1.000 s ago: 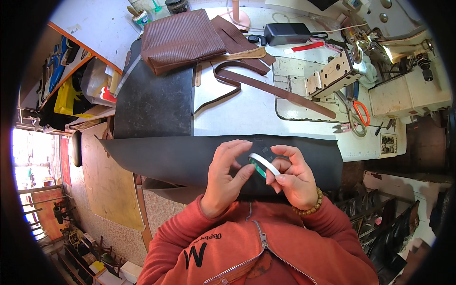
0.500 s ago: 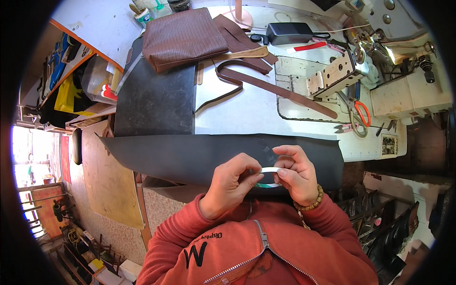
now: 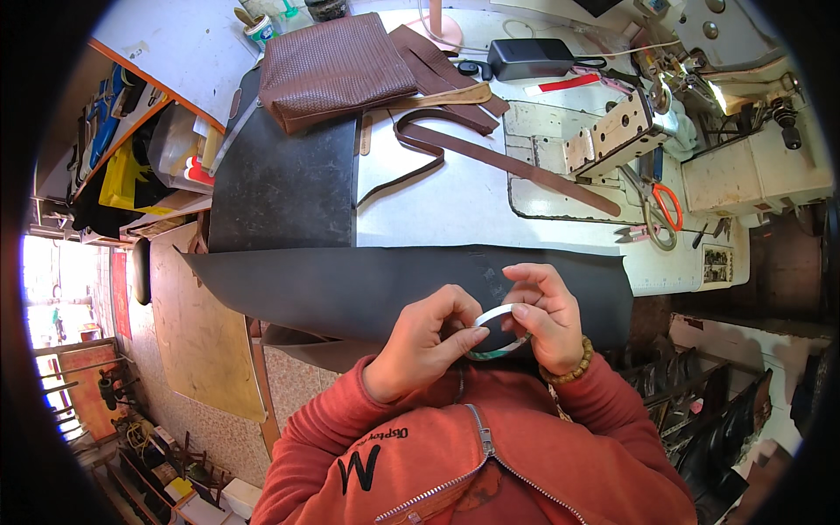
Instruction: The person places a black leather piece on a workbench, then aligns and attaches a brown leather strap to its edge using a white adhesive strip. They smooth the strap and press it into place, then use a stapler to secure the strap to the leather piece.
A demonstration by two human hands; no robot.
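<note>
the thin white ring [image 3: 493, 314], maybe a roll of tape, is in the air in front of the person's chest, right between the two hands. the left hand [image 3: 439, 331] pinches its left side with thumb and pointer finger. the right hand [image 3: 549, 325] holds its upper right side with the thumb, and its other fingers curl loosely. so both hands are on the ring, one on each side, and neither is nearer. the ring is round, so it has no long way. it leans, with its white edge on the far side and some green on the near side. just past the ring, a big black sheet [image 3: 350, 284] lies along the near edge of the table [image 3: 420, 214].

far off to the left, a little tub [image 3: 261, 36] has a brush in it. at the right end of the table, a small tray [image 3: 703, 266] has little bits in it, too small to tell. the brown bag [image 3: 337, 74] lies on the far side; i cannot see inside it.
</note>
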